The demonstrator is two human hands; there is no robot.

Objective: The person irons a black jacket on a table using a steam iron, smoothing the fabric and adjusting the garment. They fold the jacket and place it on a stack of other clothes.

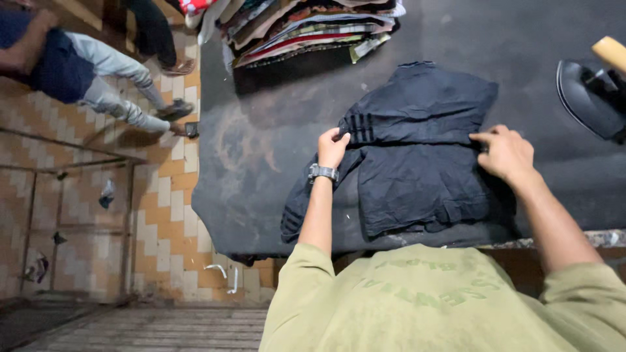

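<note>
Both hands grip a dark garment (417,150) on the grey-padded desk (261,169): left hand (332,146) pinching, right hand (505,153) pressing. Orange-and-white floor tiles (163,215) lie alongside.

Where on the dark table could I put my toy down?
Bare cloth lies between the clothes stack and the dark garment, and left of the left hand toward the table edge. It is crowded under both hands and by the iron beyond the right hand.
</note>
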